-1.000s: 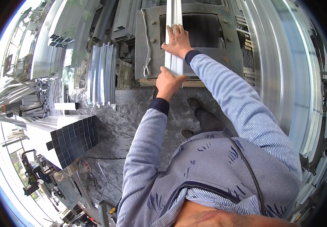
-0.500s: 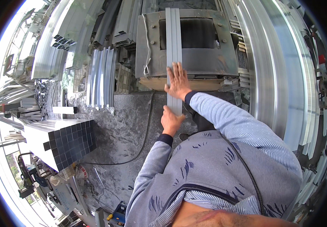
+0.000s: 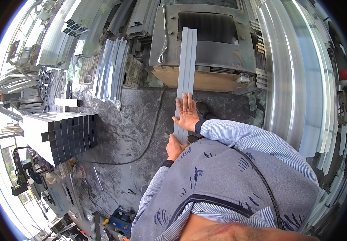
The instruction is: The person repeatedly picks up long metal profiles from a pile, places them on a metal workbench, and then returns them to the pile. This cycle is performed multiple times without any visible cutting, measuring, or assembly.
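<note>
A long grey metal profile [image 3: 187, 68] with lengthwise grooves runs away from my body, its far end over the front of a dark steel machine plate. My left hand [image 3: 175, 147] is closed round the left side of its near end; the fingertips underneath are hidden. Just ahead, my right hand [image 3: 188, 114] lies flat on top of the profile. Its fingers are stretched out along the metal, and the thumb sticks out past the left edge.
The steel plate [image 3: 205, 56] has a dark rectangular opening and a wooden board [image 3: 205, 79] below it. Stacked profiles [image 3: 111, 70] stand at the left, long ones [image 3: 283, 76] at the right. A bundle of square tubes [image 3: 73, 136] lies left. A black cable [image 3: 151, 136] crosses the floor.
The profile has slid back toward my body, so its far end has come off the plate's opening. Both hands have moved nearer with it.
</note>
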The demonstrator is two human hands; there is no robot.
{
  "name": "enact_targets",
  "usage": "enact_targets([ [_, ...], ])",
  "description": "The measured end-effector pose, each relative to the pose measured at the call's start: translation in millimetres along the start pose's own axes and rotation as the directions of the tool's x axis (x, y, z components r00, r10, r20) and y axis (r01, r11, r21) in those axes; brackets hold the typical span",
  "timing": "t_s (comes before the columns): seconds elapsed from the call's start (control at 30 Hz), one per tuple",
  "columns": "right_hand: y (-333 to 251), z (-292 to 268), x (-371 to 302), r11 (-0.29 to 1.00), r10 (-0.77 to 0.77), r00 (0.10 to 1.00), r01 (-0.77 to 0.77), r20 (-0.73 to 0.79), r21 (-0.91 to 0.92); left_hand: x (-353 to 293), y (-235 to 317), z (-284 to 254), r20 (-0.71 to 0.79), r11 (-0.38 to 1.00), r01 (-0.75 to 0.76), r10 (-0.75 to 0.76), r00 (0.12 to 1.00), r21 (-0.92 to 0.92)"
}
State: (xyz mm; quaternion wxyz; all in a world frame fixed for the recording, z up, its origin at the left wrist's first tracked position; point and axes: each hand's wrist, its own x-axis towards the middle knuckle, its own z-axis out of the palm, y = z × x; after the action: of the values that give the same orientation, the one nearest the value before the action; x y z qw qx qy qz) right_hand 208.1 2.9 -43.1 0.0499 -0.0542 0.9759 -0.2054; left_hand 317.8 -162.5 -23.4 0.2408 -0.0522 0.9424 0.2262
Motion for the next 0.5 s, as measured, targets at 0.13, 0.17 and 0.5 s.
enact_targets([
  [0.13,4.3,-5.7,17.3,1.000,-0.011,0.999,0.012,-0.030,0.014,13.3,8.2,-4.6,-0.057,0.999,-0.042,0.041,0.998,-0.012],
  [0.17,9.5,-10.6,30.5,1.000,-0.016,0.996,0.016,-0.090,0.001,27.4,17.8,-9.6,-0.065,0.998,-0.055,0.053,0.996,-0.020],
  [0.5,125.8,-132.7,266.9,0.981,0.080,0.958,-0.125,-0.277,-0.149,229.2,210.2,-112.2,-0.109,0.972,-0.226,0.231,0.967,0.055],
])
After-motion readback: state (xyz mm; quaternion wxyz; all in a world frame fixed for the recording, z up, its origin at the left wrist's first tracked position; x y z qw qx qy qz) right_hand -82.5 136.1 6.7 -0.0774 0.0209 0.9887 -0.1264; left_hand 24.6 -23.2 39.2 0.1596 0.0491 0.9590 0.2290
